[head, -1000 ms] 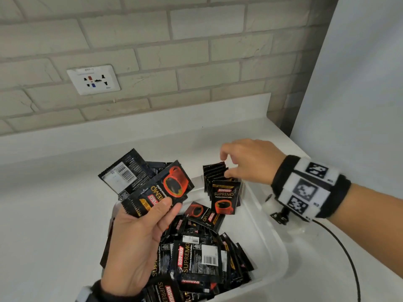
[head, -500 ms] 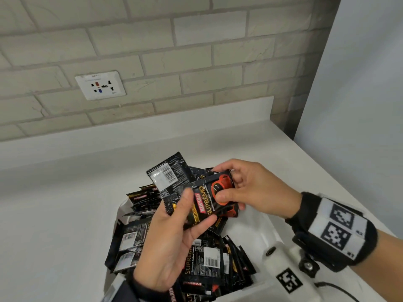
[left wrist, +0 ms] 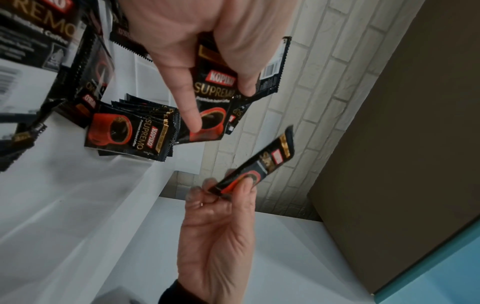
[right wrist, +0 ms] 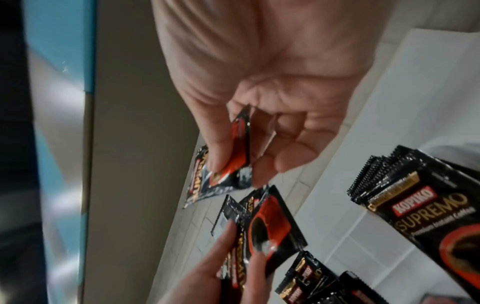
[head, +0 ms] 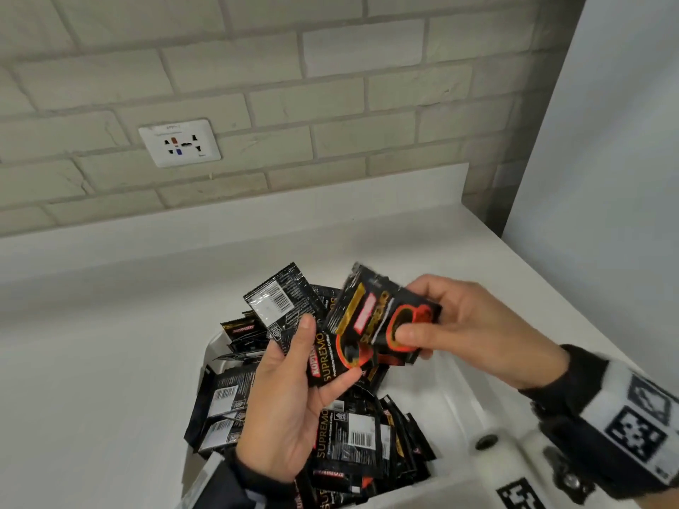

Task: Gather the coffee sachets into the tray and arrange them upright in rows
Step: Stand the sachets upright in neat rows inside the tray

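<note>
Black Kopiko Supremo coffee sachets (head: 367, 435) lie in a loose pile in the white tray (head: 459, 394). A short upright row of sachets (left wrist: 135, 131) stands at the tray's far end, also visible in the right wrist view (right wrist: 415, 195). My left hand (head: 323, 356) holds a small fan of sachets (head: 279, 303) above the pile, thumb across the front one (left wrist: 213, 92). My right hand (head: 411, 314) pinches a single sachet (head: 382, 317) by its cup-printed end, just right of the fan; the same sachet (right wrist: 233, 160) shows blurred in the right wrist view.
The tray sits on a white counter (head: 110, 361) against a brick wall with a power socket (head: 180, 143). A grey panel (head: 606, 178) closes off the right side. Several sachets (head: 216, 405) hang over the tray's left rim.
My right hand left the upright row, came to the left hand's fan and took hold of one sachet, drawing it off to the right. The left hand rose slightly.
</note>
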{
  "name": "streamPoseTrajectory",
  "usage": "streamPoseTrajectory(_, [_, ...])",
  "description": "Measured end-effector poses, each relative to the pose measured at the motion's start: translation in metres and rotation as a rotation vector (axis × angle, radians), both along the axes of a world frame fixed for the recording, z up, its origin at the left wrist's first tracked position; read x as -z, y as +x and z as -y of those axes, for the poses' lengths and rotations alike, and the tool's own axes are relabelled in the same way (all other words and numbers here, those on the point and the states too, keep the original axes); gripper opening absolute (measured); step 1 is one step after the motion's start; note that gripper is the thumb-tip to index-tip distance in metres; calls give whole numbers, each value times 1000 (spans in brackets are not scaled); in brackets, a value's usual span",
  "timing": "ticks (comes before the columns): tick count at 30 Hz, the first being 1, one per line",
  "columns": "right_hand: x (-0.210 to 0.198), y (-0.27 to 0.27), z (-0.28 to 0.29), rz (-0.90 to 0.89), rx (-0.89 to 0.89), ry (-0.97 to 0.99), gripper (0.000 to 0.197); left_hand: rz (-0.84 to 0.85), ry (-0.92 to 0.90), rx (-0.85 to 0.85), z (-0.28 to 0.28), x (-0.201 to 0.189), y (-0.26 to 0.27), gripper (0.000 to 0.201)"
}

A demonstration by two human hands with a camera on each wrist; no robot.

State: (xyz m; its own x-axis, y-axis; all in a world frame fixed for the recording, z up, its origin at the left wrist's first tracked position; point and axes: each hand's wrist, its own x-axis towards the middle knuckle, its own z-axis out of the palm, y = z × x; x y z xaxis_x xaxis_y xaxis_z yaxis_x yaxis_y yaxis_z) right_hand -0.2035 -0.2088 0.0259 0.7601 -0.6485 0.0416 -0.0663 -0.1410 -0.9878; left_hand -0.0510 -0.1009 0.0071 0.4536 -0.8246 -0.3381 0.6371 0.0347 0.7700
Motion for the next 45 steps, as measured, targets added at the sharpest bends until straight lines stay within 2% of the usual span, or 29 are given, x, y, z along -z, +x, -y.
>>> streamPoseTrajectory(3, [0,8,-6,-127,-82,-159,16,29,29,42,-1,2,0,20])
streamPoseTrajectory(7, [1,20,-15,-385,-27,-607,8,36,43,90,-1,1,1,25])
streamPoseTrajectory(10, [3,24,-17,-487,-49,-843,38,17,47,116,-3,0,3,47])
streamPoseTrajectory(15, [4,28,-21,-462,-58,-1002,31,-20,52,137,-4,-1,0,48])
streamPoseTrajectory(19, [5,27,-26,-379,-114,-917,41,-75,61,109,-3,0,1,53])
streamPoseTrajectory(20, [7,28,-26,-347,-144,-918,40,-86,66,103,-3,-1,1,53])
streamPoseTrajectory(22, [11,27,-24,-310,-158,-832,25,-109,46,124,-3,-2,2,47])
streamPoseTrajectory(24, [12,22,-18,-290,-111,-584,13,-116,12,118,-3,0,4,40])
streamPoseTrajectory(25, [10,20,-15,-257,-64,-437,14,-106,-3,91,-3,2,7,43])
streamPoseTrajectory(27, [7,12,-9,-136,28,-141,25,-60,-5,29,-3,5,12,49])
streamPoseTrajectory(29, [6,6,-4,-6,71,140,35,-17,-9,-11,-4,7,15,46])
streamPoseTrajectory(31, [7,2,-1,29,72,290,42,69,-5,-22,-3,8,13,36])
streamPoseTrajectory(33, [9,2,0,18,59,334,45,251,10,-25,-3,13,11,22])
streamPoseTrajectory(34, [11,3,-1,16,50,354,46,390,38,-28,-4,15,9,23])
streamPoseTrajectory(37, [13,5,-5,28,14,421,46,757,76,3,-5,16,4,61])
streamPoseTrajectory(38, [14,6,-7,32,4,437,46,805,78,-19,-6,15,2,71])
streamPoseTrajectory(40, [15,7,-10,33,-26,441,47,847,70,-36,-6,14,0,77])
streamPoseTrajectory(44, [19,11,-16,27,-80,387,47,937,-29,51,-6,15,1,43])
streamPoseTrajectory(45, [21,12,-17,30,-78,363,48,923,-32,69,-7,15,1,42])
